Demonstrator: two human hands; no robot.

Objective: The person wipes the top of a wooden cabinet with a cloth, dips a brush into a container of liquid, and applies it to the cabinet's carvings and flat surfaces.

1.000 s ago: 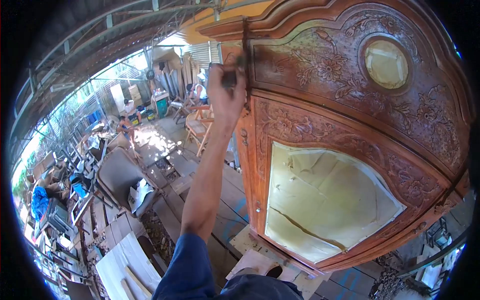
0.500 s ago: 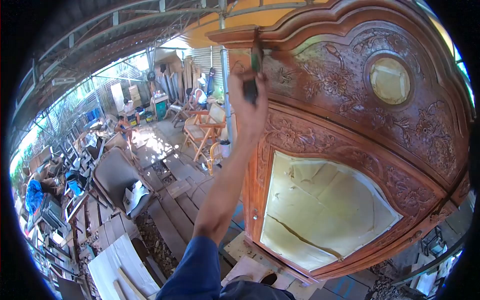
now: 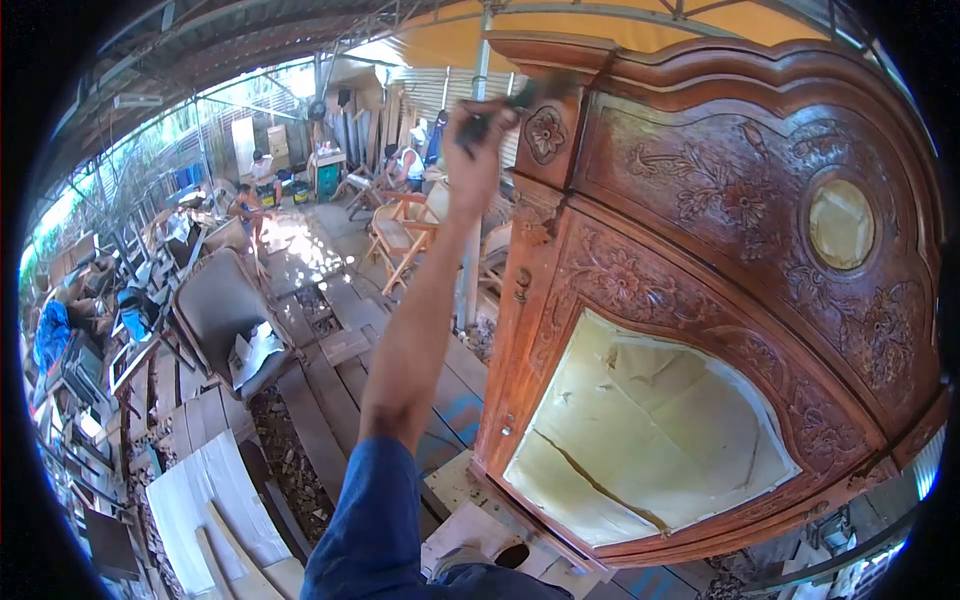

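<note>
Left hand (image 3: 478, 158) raised high on the far side, fingers curled firmly around what looks like a dark-handled brush with a greenish middle (image 3: 522, 96). Tip too blurred, so can't tell: touching the wood or just off. Right hand out of frame, no telling about grip there. Blue fabric sleeve (image 3: 368, 520) at the near end of the arm.

Just by the tip: upper left corner of a tall reddish-brown carved wooden cabinet (image 3: 700, 290), filling the right side, with a carved flower rosette (image 3: 545, 134) right below.

Biggest worry, probably: runs or smears in the carving, from too wet a tip. Also possible: flecks on the crinkled yellowish panel covering (image 3: 650, 430), or seepage along its dark ragged line if torn. Plus a knock against the moulding, from a loose one-handed grip.

Farther left: wooden folding chair (image 3: 402, 238), grey upholstered chair (image 3: 215, 305).
</note>
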